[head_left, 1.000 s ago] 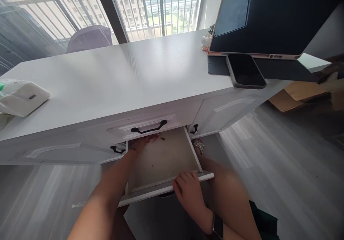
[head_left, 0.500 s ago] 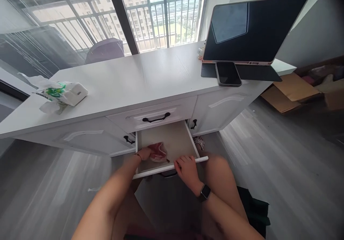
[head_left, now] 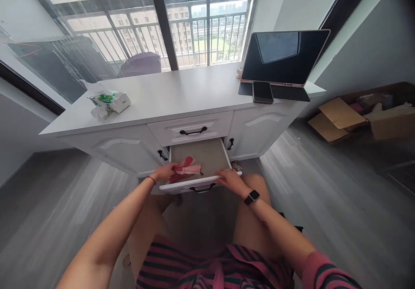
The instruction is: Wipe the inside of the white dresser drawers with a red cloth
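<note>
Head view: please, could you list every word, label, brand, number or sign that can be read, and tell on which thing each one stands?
No text can be read here.
Tissue pack: green print, too small and blurred to read.
Watch: no legible number.
Phone and tablet: dark screens, no readable text.
Pink cloth: no lettering seen.

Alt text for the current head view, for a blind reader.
A left hand holds a pink cloth inside an open drawer of a white cabinet, while the right hand rests on the drawer's front edge. On top sit a tissue pack, a phone and a tilted dark screen.
</note>
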Demonstrator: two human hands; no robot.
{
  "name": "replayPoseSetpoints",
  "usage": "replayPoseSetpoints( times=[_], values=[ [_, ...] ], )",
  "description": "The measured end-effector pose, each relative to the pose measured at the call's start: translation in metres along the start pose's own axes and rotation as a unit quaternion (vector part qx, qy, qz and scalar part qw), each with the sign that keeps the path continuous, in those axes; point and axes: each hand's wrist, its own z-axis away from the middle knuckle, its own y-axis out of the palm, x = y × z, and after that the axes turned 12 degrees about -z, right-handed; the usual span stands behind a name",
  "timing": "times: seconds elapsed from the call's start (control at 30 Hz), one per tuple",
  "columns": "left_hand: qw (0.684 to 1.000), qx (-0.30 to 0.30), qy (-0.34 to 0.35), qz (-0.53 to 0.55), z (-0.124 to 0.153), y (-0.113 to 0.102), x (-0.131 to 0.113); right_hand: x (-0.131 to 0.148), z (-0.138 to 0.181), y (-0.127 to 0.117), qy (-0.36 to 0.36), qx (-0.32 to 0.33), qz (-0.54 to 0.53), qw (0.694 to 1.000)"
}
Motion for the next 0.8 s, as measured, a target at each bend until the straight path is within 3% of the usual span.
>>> replayPoseSetpoints(
  times=[0.07, 0.13, 0.2, 0.27, 0.4, 0.47, 0.53, 0.67, 0.8],
  values=[
    [0.999, -0.009, 0.004, 0.047, 0.026, -0.013, -0.001, -0.007, 0.003, -0.011, 0.027, 0.003, 0.037, 0.999],
    [0.980, -0.120, 0.011, 0.160, 0.056, -0.014, 0.001, -0.012, 0.002, -0.016, 0.042, 0.003, 0.058, 0.997],
    [0.930, -0.233, 0.012, 0.282, 0.086, -0.002, 0.008, -0.015, -0.002, -0.017, 0.056, -0.001, 0.063, 0.996],
    [0.878, -0.279, -0.006, 0.389, 0.113, 0.020, 0.016, -0.018, -0.011, -0.016, 0.070, -0.010, 0.061, 0.996],
    [0.780, -0.248, -0.057, 0.572, 0.144, 0.071, 0.029, -0.028, -0.038, -0.015, 0.079, -0.041, 0.065, 0.994],
    [0.729, -0.221, -0.078, 0.643, 0.143, 0.093, 0.031, -0.036, -0.054, -0.015, 0.075, -0.048, 0.067, 0.994],
    [0.700, -0.203, -0.114, 0.676, 0.132, 0.108, 0.031, -0.044, -0.068, -0.015, 0.072, -0.055, 0.064, 0.994],
    [0.705, -0.229, -0.197, 0.641, 0.096, 0.120, 0.028, -0.053, -0.084, -0.014, 0.055, -0.090, 0.033, 0.994],
    [0.748, -0.373, -0.184, 0.517, 0.058, 0.117, 0.025, -0.055, -0.085, -0.016, 0.044, -0.157, -0.005, 0.987]
  ],
)
